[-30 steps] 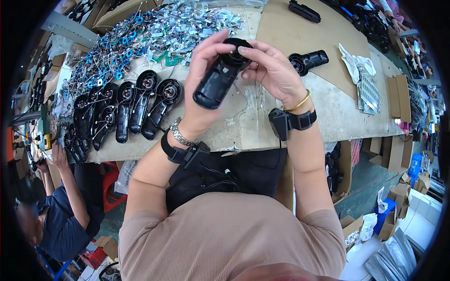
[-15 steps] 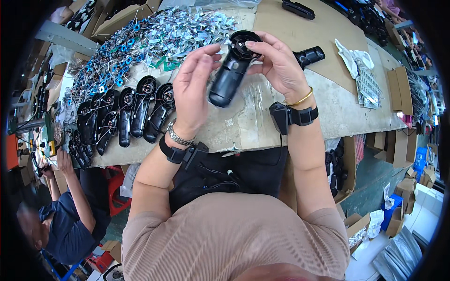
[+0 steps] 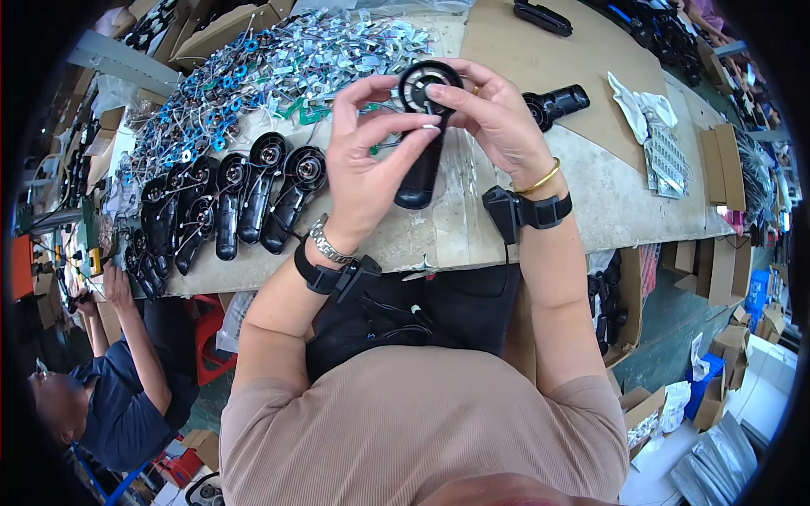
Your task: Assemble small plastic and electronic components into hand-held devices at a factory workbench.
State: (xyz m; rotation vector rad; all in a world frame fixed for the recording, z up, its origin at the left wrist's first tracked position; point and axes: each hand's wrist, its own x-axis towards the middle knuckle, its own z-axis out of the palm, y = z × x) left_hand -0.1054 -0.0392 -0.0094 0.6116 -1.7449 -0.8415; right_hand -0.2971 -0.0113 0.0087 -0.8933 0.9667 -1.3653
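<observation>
A black plastic housing (image 3: pixel 417 181) with a round ringed head and long hollow handle, like a handheld fan shell, is held up over the table. My right hand (image 3: pixel 498 118) grips its head from the right, thumb pressed into the round opening, fingers behind. My left hand (image 3: pixel 367 160) has thumb and index pinched together at the housing's neck; what lies between the tips is too small to make out. A small green piece (image 3: pixel 374 150) shows in the gap between those two fingers. Several similar black housings (image 3: pixel 226 202), with wired round parts in their heads, lie left of my left hand.
A large heap of small wired parts (image 3: pixel 337 51) covers the back left of the table. Another black housing (image 3: pixel 561 103) lies on cardboard at right, near a white glove (image 3: pixel 629 105) and silvery blister sheets (image 3: pixel 665 160). At lower left, a co-worker (image 3: pixel 126 405) sits by the table.
The housing has turned more upright, its round head facing me. My left hand has moved right, from open beside it to a pinch at its neck. My right thumb stays on the head.
</observation>
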